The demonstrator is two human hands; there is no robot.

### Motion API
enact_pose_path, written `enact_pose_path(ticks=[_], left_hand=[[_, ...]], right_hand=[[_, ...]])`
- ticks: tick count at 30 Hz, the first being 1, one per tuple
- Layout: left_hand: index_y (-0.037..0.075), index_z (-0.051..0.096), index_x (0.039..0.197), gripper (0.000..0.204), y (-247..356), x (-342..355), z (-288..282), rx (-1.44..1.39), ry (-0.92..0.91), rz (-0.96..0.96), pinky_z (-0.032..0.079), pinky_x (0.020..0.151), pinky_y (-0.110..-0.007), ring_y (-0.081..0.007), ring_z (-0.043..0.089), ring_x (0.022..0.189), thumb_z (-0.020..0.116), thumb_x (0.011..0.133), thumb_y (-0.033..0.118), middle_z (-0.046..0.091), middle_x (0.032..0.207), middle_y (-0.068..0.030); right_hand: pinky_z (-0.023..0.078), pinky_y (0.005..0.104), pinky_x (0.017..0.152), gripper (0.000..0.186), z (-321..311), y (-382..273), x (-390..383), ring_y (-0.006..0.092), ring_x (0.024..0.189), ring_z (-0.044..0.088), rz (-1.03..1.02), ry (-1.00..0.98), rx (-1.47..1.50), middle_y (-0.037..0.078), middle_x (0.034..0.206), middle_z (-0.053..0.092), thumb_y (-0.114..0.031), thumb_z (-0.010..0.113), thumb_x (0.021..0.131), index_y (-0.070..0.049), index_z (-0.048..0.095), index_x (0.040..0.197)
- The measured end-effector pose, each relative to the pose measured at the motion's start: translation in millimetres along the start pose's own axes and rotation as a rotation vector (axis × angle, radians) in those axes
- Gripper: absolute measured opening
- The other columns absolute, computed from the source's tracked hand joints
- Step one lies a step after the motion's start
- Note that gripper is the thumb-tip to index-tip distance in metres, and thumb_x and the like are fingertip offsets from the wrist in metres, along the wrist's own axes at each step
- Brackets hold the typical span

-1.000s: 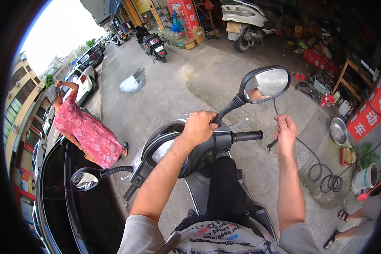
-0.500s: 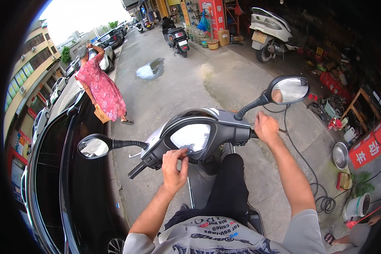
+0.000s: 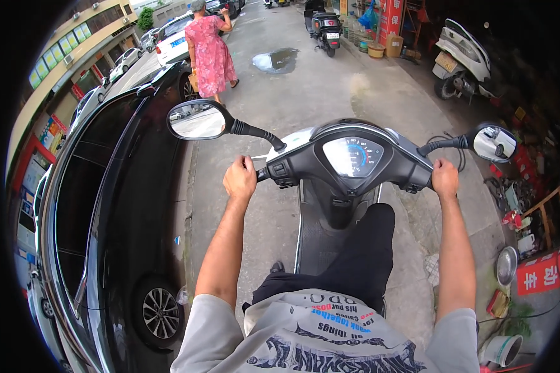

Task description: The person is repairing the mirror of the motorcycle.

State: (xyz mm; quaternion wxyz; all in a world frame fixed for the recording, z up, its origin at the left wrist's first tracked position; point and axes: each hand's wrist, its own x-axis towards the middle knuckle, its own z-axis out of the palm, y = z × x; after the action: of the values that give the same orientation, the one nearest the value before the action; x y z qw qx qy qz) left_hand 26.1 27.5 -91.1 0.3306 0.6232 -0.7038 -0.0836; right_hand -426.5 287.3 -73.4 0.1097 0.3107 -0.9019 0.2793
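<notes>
I sit astride a scooter (image 3: 317, 163) with a black front cover and a lit dashboard (image 3: 353, 156). My left hand (image 3: 239, 178) is wrapped round the left handlebar grip, whose inner end shows beside the switches. At the other end of the bar, my right hand (image 3: 445, 178) closes round the right grip, which is mostly hidden under it. A round-edged left mirror (image 3: 196, 120) and a right mirror (image 3: 494, 143) rise on black stalks. The handlebar stands nearly straight. Below it lies the dark footboard (image 3: 317, 248).
A black car (image 3: 149, 205) stands close along my left. Ahead, a person in a pink dress (image 3: 210, 53) walks near a puddle (image 3: 275, 60). A dark scooter (image 3: 323, 28) and a white scooter (image 3: 462, 61) are parked ahead and right. A bucket (image 3: 503, 350) and metal bowl (image 3: 506, 265) lie at right.
My left hand has gone from the dashboard to the left grip. The handlebar has swung from a leftward turn to nearly straight. The walking person is farther ahead.
</notes>
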Motion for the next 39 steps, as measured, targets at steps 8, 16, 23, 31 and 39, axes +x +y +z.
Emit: enact_pose_path(ticks=[8,16,23,31,39], left_hand=[[0.009,0.067,0.099,0.031,1,-2,-3,0.048,0.031,0.039,0.049,0.077,-0.051,-0.0418,0.065,0.087,0.047,0.094,0.032,0.069,0.088,-0.0196],[0.007,0.064,0.092,0.032,1,-12,-9,0.046,0.026,0.046,0.047,0.074,-0.055,-0.0456,0.063,0.084,0.044,0.094,0.032,0.067,0.086,-0.0229],[0.007,0.064,0.09,0.031,-4,-3,-1,0.033,0.059,0.082,0.047,0.073,-0.055,-0.0452,0.063,0.083,0.044,0.094,0.031,0.067,0.085,-0.0231],[0.008,0.066,0.09,0.029,6,-4,-2,0.035,0.037,0.051,0.049,0.075,-0.053,-0.043,0.065,0.084,0.048,0.092,0.03,0.068,0.086,-0.0222],[0.007,0.065,0.09,0.03,-8,-6,-8,0.023,0.046,0.03,0.048,0.076,-0.054,-0.0444,0.063,0.084,0.046,0.092,0.03,0.067,0.085,-0.023]], right_hand=[[0.05,0.0522,0.081,0.029,-14,-17,0,0.043,0.089,0.064,0.04,0.043,-0.009,0.023,0.092,0.068,-0.031,0.052,0.091,-0.007,0.068,0.094],[0.051,0.0508,0.081,0.029,-19,-20,-1,0.0415,0.085,0.066,0.06,0.008,0.012,0.023,0.088,0.068,-0.03,0.051,0.091,-0.005,0.068,0.092],[0.051,0.0507,0.08,0.03,-14,-12,-4,0.0418,0.084,0.066,0.003,0.069,0.054,0.023,0.087,0.068,-0.03,0.052,0.091,-0.005,0.068,0.091],[0.049,0.0542,0.077,0.027,-20,-10,-5,0.045,0.085,0.064,0.021,0.076,0.018,0.025,0.087,0.067,-0.028,0.051,0.092,-0.004,0.065,0.09],[0.048,0.0543,0.076,0.027,-10,-17,-7,0.0447,0.086,0.063,-0.019,0.074,0.023,0.024,0.087,0.067,-0.027,0.051,0.092,-0.004,0.065,0.09]])
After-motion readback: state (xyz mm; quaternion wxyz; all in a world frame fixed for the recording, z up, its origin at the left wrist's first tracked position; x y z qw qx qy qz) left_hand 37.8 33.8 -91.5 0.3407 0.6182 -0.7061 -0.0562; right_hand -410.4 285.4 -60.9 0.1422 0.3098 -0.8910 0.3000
